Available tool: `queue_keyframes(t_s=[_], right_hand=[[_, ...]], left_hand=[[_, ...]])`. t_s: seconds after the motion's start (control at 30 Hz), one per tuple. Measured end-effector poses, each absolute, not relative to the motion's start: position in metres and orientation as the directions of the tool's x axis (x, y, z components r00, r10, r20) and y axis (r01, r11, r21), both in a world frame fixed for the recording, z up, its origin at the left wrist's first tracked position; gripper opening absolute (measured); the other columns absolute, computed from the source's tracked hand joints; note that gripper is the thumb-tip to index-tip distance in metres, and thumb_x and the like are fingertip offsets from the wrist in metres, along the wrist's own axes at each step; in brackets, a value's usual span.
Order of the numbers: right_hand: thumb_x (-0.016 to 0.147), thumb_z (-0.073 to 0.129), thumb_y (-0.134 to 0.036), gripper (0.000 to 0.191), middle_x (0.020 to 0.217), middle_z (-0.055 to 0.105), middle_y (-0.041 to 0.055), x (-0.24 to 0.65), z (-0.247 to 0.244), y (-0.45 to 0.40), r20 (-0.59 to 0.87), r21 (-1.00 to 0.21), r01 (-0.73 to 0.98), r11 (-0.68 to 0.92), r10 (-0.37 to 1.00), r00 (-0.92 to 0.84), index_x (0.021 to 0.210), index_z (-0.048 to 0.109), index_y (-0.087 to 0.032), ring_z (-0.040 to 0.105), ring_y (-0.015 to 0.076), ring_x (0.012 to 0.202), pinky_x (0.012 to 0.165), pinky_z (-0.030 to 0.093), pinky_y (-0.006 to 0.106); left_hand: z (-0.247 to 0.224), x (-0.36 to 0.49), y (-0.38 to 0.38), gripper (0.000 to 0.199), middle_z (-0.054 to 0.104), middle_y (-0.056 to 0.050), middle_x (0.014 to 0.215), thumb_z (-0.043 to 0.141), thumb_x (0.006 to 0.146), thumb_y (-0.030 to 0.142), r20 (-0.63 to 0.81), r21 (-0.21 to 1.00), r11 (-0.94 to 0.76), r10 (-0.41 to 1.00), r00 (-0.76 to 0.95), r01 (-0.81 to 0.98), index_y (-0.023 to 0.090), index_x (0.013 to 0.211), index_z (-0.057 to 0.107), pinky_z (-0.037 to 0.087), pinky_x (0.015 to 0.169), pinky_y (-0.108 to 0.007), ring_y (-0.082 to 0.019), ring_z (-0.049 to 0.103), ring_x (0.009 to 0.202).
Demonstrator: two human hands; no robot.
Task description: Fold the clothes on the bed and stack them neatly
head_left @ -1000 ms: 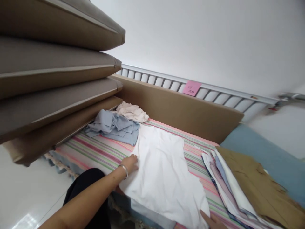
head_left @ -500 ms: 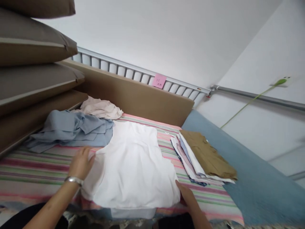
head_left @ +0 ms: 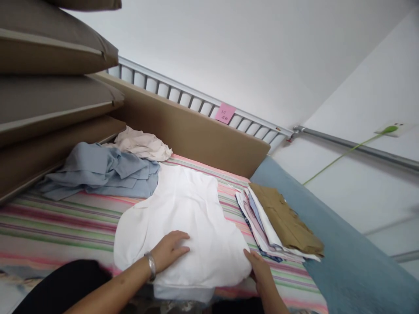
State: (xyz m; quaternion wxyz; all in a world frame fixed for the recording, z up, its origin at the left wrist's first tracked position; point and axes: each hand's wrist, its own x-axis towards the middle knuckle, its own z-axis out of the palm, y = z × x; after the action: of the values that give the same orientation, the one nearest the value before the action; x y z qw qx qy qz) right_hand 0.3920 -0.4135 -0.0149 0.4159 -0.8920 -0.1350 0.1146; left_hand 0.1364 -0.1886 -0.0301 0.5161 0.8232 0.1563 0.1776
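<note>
White shirt point(head_left: 196, 218), 1 piece: spread out on the striped cloth point(head_left: 72, 213) directly before you, lightly creased, its wide hem toward you. Pale cloth point(head_left: 183, 293), 1: showing below that hem.

Hands, 2, both yours. Left hand point(head_left: 170, 253): open, palm down over the lower part of the shirt, thumb apart from the fingers; silver bracelet point(head_left: 151, 265) at your wrist. Right hand point(head_left: 260, 272): at the shirt's near right corner, fingertips touching the edge; whether you pinch the fabric, you cannot tell from this view.

Blue garment point(head_left: 108, 170), 1: crumpled, at the shirt's upper left. Cream garment point(head_left: 142, 144), 1: bunched, just behind the blue garment.

Folded clothes, 1 pile, to your right, apart from the shirt: brown garment point(head_left: 284, 218) uppermost, white, mauve and dark patterned edges showing beneath.

Surroundings. Grey-brown cushions point(head_left: 55, 98): stacked at your left. Tan panel point(head_left: 196, 126), 1: standing on its edge along the far side, in front of a white radiator point(head_left: 162, 90). Pink note point(head_left: 225, 113), 1: on the radiator, handwritten. Blue surface point(head_left: 353, 257): beyond the pile.
</note>
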Motion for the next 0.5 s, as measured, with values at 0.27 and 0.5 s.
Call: queue_keyframes(t_s=[0.27,0.5], right_hand=[[0.071,0.049,-0.045,0.031,0.079,0.066,0.0031,0.319,0.049,-0.320,0.179,-0.668,0.539,-0.513,0.593,0.785,0.082,0.061,-0.018,0.059,0.0199,0.074,0.068,0.043,0.027],[0.080,0.044,-0.028,0.023,0.085,0.066,0.0016,0.238,0.004,-0.285,0.121,-0.447,0.843,-0.298,0.914,0.387,0.094,0.062,-0.026,0.061,0.0181,0.078,0.070,0.042,0.026]], left_hand=[[-0.030,0.145,-0.174,0.064,0.059,-0.013,0.113,0.055,0.066,0.063,-0.226,0.941,0.329,0.426,0.876,0.083,0.014,0.108,0.055,0.046,0.083,-0.032,-0.022,0.056,0.101],[-0.040,0.155,-0.168,0.061,0.056,-0.002,0.077,0.064,0.060,0.058,-0.355,0.851,0.520,0.468,0.809,0.073,0.015,0.101,0.050,0.047,0.061,-0.025,-0.014,0.058,0.070]])
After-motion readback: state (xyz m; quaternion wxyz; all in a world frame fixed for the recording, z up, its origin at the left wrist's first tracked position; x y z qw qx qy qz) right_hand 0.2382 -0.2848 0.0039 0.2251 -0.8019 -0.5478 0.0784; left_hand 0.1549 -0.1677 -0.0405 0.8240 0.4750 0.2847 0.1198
